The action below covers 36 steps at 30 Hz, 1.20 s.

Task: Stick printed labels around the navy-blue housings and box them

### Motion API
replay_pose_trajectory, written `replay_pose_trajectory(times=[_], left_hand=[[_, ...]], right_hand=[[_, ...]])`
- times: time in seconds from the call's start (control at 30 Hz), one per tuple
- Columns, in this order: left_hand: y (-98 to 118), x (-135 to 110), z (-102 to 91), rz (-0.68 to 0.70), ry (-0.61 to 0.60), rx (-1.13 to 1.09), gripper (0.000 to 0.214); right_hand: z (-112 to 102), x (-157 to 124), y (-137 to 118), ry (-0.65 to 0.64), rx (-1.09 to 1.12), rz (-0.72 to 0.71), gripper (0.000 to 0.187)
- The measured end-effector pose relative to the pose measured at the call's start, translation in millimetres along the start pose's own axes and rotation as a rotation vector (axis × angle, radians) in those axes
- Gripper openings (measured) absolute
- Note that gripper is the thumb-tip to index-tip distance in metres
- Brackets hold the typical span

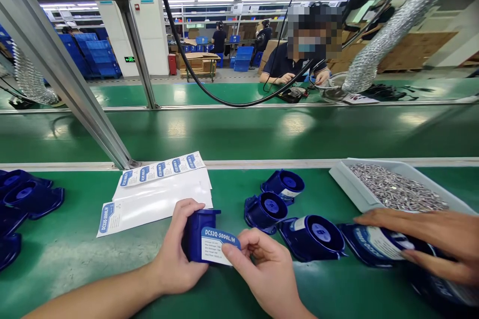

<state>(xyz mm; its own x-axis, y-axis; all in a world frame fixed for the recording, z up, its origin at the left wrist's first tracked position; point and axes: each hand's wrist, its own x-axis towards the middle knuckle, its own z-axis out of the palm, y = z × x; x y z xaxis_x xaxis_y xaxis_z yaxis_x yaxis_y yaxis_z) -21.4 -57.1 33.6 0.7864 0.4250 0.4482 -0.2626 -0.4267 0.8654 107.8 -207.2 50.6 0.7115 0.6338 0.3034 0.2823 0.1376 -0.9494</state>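
My left hand grips a dark blue plastic pump housing from its left side, just above the green work surface. A blue-and-white label printed "DC52Q-5000L/H" lies against the front of that housing. Between thumb and fingers, my right hand pinches the label's right end, which sticks out past the housing. How much of the label is stuck down, I cannot tell. Behind my hands lies a label sheet, largely bare white, with a row of labels along its top and one at lower left.
More blue housings stand right of my hands and at far left. Another person's hand rests on a labelled housing beside a grey tray of screws. A metal post slants at left. A co-worker sits opposite.
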Motion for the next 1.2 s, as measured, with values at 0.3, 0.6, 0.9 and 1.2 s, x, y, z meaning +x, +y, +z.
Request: replay_pose_trajectory(times=[0.3,0.6,0.9,1.2], left_hand=[[0.4,-0.3,-0.1,0.004,0.000,0.012,0.083],[-0.9,0.4,-1.3,0.018,-0.006,0.010,0.084],[-0.9,-1.2,-1.2,0.027,-0.006,0.001,0.086],[-1.2,-1.4,-2.0,0.021,-0.002,0.008,0.088]], right_hand=[[0.6,0.5,0.0,0.002,-0.006,0.006,0.031],[-2.7,-0.1,1.3,-0.040,-0.032,0.027,0.031],[0.7,-1.9,3.9,-0.018,-0.035,0.058,0.034],[-1.2,-2.6,9.5,-0.034,-0.048,0.065,0.036]])
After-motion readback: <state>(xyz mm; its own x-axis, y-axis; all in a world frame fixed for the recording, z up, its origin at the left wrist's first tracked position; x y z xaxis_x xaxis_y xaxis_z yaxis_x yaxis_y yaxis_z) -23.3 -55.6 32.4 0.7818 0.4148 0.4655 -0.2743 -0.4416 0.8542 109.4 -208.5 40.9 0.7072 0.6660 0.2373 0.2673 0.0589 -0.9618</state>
